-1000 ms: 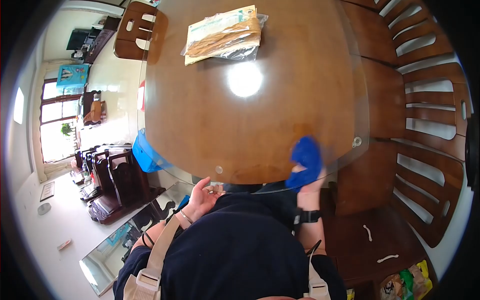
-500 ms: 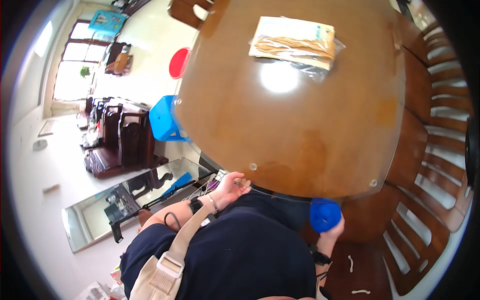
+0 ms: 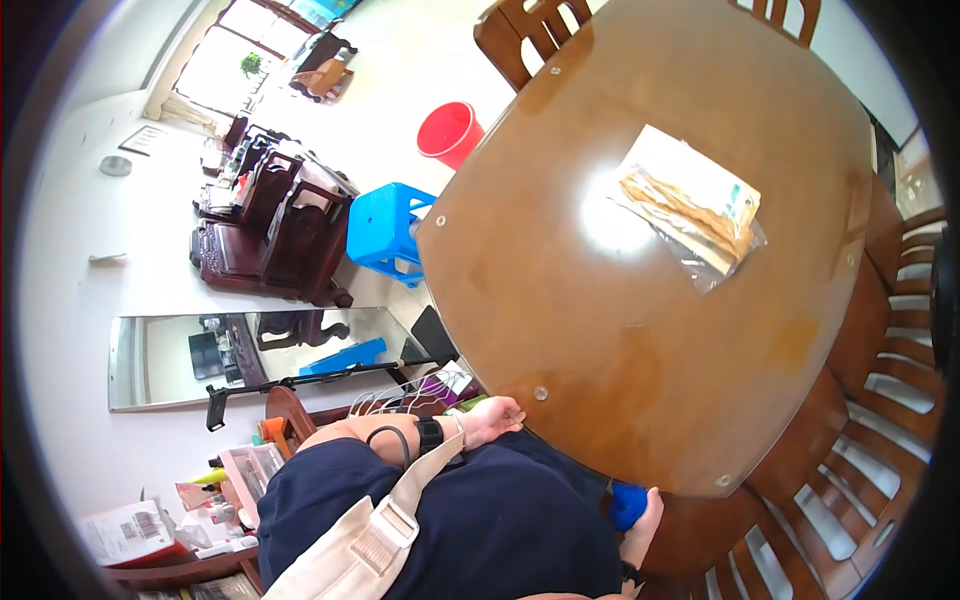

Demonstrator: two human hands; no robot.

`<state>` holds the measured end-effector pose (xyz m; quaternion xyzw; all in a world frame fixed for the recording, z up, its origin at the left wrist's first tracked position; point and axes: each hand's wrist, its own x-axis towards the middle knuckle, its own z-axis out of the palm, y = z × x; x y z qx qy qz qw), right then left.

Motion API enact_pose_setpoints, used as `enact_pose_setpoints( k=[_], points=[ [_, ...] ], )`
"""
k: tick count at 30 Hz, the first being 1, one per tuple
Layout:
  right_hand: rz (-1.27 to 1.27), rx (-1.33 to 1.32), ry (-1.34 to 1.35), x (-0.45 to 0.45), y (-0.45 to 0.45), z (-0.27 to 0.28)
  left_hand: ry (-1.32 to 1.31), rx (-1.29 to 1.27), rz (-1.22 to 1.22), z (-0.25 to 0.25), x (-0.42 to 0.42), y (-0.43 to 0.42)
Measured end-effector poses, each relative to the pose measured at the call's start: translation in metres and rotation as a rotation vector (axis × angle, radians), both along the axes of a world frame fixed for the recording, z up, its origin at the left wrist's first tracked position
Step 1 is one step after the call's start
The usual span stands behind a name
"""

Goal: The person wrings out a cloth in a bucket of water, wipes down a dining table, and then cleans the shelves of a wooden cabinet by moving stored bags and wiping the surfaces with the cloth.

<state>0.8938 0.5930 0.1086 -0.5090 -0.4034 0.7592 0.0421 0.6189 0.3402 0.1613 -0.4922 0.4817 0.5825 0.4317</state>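
Note:
My right hand (image 3: 645,522) is at the near right edge of the table, closed on a crumpled blue cloth (image 3: 628,506). At the near edge of the glass-topped brown table (image 3: 600,330), my left hand (image 3: 494,420) rests with its fingers curled; whether anything is between them is too small to tell. Farther back on the table lies a clear plastic packet (image 3: 690,210) with tan strips and a pale sheet inside. Bright light reflects off the glass beside the packet.
A blue stool (image 3: 380,225) and a red bin (image 3: 449,134) stand left of the table. Wooden chairs (image 3: 850,500) line its right side. A mirror (image 3: 160,362), a black stand and white cables are at my left, near a cluttered shelf.
The view has turned, so the table and packet appear farther right and rotated. My right hand has moved with the blue cloth from the tabletop down to the near edge.

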Motion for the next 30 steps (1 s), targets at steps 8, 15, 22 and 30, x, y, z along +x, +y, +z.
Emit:
enact_pose_setpoints(
  k=[8, 15, 22, 30],
  points=[
    [0.007, -0.051, 0.044, -0.016, 0.009, 0.024, -0.027, -0.055, -0.133, -0.006, -0.001, -0.01],
    [-0.079, -0.124, -0.04, -0.008, 0.011, 0.02, 0.006, 0.015, -0.204, 0.004, -0.005, -0.012],
    [0.186, -0.068, -0.109, 0.001, 0.023, 0.007, -0.067, 0.076, -0.171, -0.011, -0.013, -0.025],
    [-0.208, 0.304, -0.103, 0.016, 0.104, 0.039, -0.113, 0.103, -0.09, -0.01, -0.013, -0.022]
  ],
)
